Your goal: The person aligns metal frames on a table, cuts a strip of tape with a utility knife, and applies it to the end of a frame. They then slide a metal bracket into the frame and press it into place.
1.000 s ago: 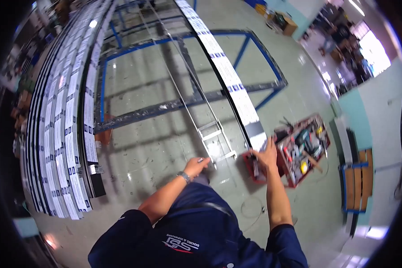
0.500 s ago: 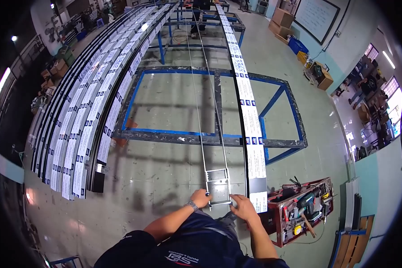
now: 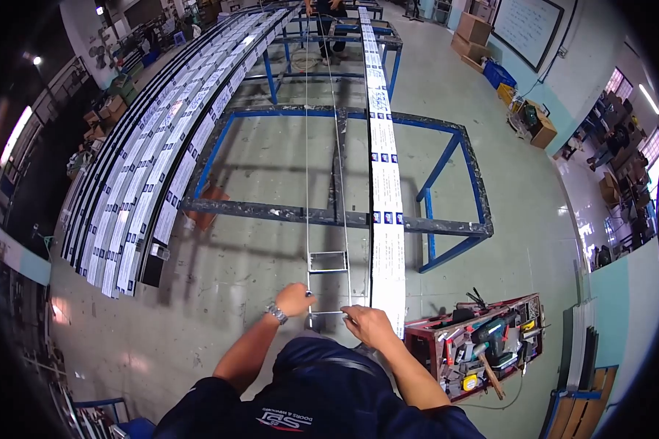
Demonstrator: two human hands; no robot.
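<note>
A long, narrow metal frame (image 3: 348, 282) of two thin rails runs away from me, with short crossbars near my end. My left hand (image 3: 293, 300), wearing a wristwatch, is closed on its left rail. On the right rail, beside the end crossbar (image 3: 328, 313), my right hand (image 3: 369, 325) grips with fingers and thumb. Just right of the frame lies a long profile (image 3: 388, 252) wrapped in white printed film, resting across the blue and black stand (image 3: 271, 210). The frame's far end reaches towards another person (image 3: 329, 29), whose hold on it is too small to make out.
Several long film-wrapped profiles (image 3: 143, 197) lie side by side at the left. A red toolbox (image 3: 432, 351) full of tools stands on the floor by my right arm. Farther off is another blue stand (image 3: 271, 77). Cardboard boxes (image 3: 472, 36) sit along the right wall.
My hands and the near end of the frame have shifted left and slightly up in view. The wrapped profile and stand also appear farther left. More of the far person shows.
</note>
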